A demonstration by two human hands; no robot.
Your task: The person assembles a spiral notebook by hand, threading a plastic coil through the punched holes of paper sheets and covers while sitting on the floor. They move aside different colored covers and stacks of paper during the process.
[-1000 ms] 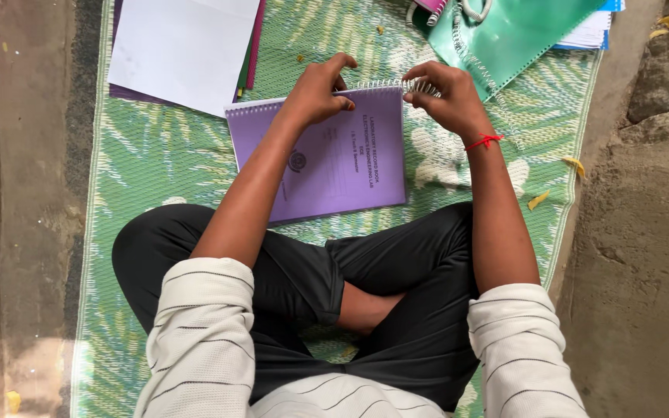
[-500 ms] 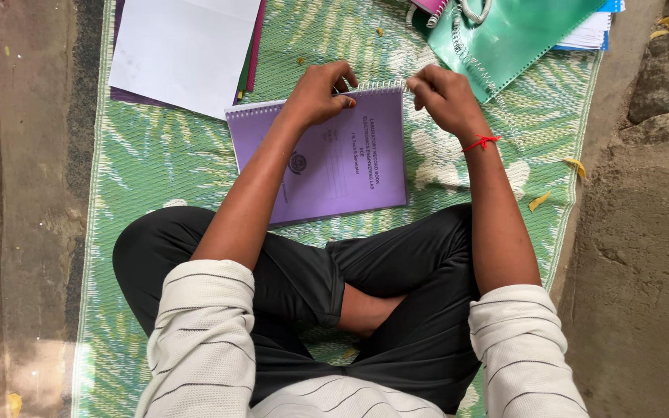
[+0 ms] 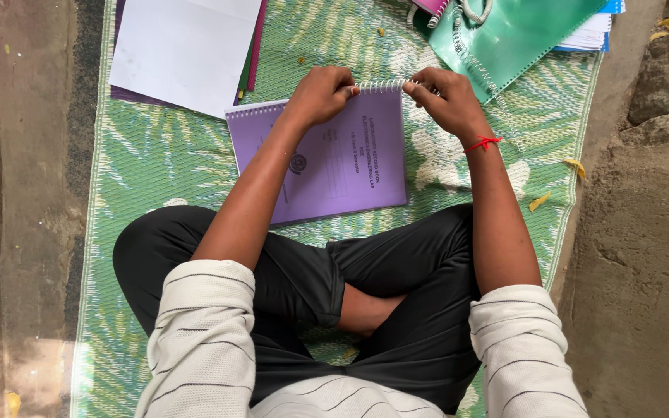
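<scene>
Head view: two hands on a purple book

The purple spiral notebook [image 3: 334, 159] lies flat on the green woven mat [image 3: 156, 170], just past the crossed legs. The left hand [image 3: 320, 94] is curled tight, pinching the white wire spiral [image 3: 381, 83] at the top edge. The right hand [image 3: 447, 97] is curled too, fingers closed on the same spiral's end. A red thread [image 3: 482, 144] circles the right wrist.
</scene>
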